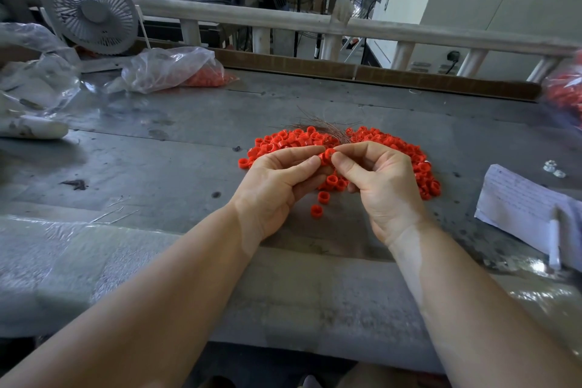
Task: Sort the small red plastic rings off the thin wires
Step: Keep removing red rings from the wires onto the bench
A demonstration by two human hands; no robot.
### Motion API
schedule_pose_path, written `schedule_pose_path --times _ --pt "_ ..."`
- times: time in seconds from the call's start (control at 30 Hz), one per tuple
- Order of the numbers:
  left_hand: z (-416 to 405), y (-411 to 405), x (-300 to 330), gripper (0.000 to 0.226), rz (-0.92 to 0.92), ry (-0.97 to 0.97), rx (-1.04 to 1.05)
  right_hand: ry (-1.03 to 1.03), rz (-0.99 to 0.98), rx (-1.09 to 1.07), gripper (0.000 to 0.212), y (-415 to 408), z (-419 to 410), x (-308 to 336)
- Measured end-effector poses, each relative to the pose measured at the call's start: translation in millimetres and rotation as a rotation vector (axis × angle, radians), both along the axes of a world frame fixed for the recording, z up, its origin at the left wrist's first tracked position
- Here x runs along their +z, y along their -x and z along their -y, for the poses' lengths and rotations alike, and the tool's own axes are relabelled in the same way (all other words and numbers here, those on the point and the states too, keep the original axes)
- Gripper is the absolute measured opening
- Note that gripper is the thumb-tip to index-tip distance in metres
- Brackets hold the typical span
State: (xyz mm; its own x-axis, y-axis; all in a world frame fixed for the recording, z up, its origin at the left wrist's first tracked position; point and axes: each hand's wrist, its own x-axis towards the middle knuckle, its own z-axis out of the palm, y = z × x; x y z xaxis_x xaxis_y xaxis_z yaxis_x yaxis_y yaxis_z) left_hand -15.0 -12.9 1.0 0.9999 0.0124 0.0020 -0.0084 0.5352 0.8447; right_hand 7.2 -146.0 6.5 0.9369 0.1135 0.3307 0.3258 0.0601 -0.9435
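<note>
Both hands pinch red rings above a heap on a grey worktable.

Head view: the left hand (277, 186) and right hand (381, 183) meet fingertip to fingertip, each pinching the held red rings (326, 157) between thumb and forefinger. Thin wires (324, 127) fan out just beyond them, over the ring pile (390, 143) on the table (157, 148). 2 loose rings (319, 203) lie between the wrists. A bag of rings (176, 68) sits far left, beside a fan (89, 8); paper (522, 203) lies right.

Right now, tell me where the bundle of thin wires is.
In the head view the thin wires lie mid-table on the far edge of the red rings pile, just beyond both hands.
</note>
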Motion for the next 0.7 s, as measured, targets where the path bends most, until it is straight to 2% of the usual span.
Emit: schedule_pose_path --times 0.2,0.47,0.7 --pt "0.9 0.1 -0.6 0.015 0.012 -0.052 0.024 0.057 0.056 -0.006 0.018 -0.9 0.5 -1.8" --pt "4.6 0.7 -2.5 0.015 0.058 -0.213 0.134 0.207 0.122 -0.11 0.017 -2.1 1.5 -4.4" --pt "4.5 0.0 -6.1 0.022 0.086 -0.332 0.126 0.309 0.145 -0.186 0.014 -3.7 1.8 -5.7"
